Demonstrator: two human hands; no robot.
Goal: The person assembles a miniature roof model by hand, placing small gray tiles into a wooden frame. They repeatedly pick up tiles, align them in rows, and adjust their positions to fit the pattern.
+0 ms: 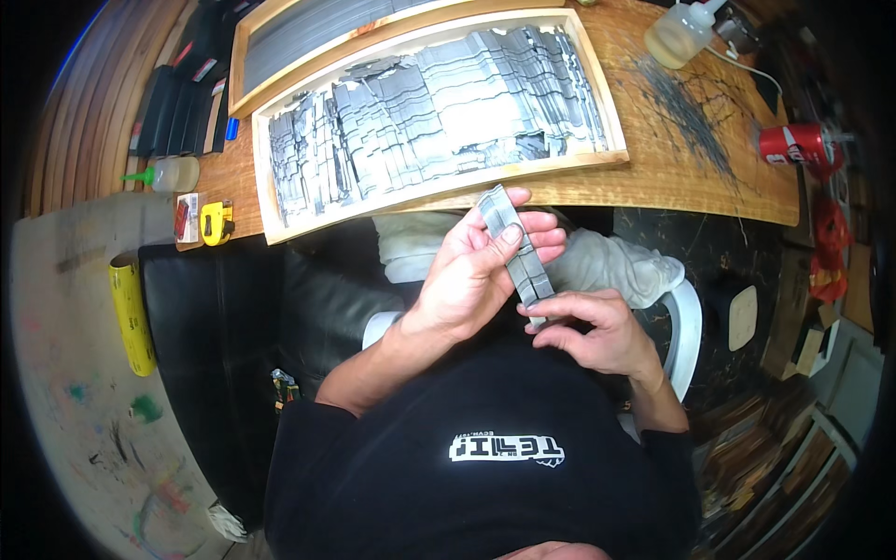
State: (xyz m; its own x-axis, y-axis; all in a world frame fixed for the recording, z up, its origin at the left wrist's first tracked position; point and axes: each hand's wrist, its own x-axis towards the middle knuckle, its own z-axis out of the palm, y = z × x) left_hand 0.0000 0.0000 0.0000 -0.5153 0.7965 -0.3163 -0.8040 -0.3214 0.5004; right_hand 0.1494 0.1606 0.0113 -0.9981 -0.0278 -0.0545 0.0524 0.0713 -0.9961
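Observation:
A narrow stack of grey strips [530,271] is held over my lap, in front of the table edge. My left hand [471,261] grips its upper part, with the thumb across the strips and the fingers behind. At the lower end, my right hand [597,327] pinches the stack between thumb and fingers. Just beyond my hands, a shallow wooden tray [439,187] lies on the table, filled with grey and black strips [392,112] in uneven rows, some shining in the light. What the strips are made of, I cannot tell.
A second wooden tray [373,26] lies behind the first. On the table's right are loose dark slivers [691,117], a squeeze bottle [679,35] and a red can [793,146]. To the left are a green-tipped bottle [173,175], a yellow tape measure [217,223] and a yellow tube [131,313].

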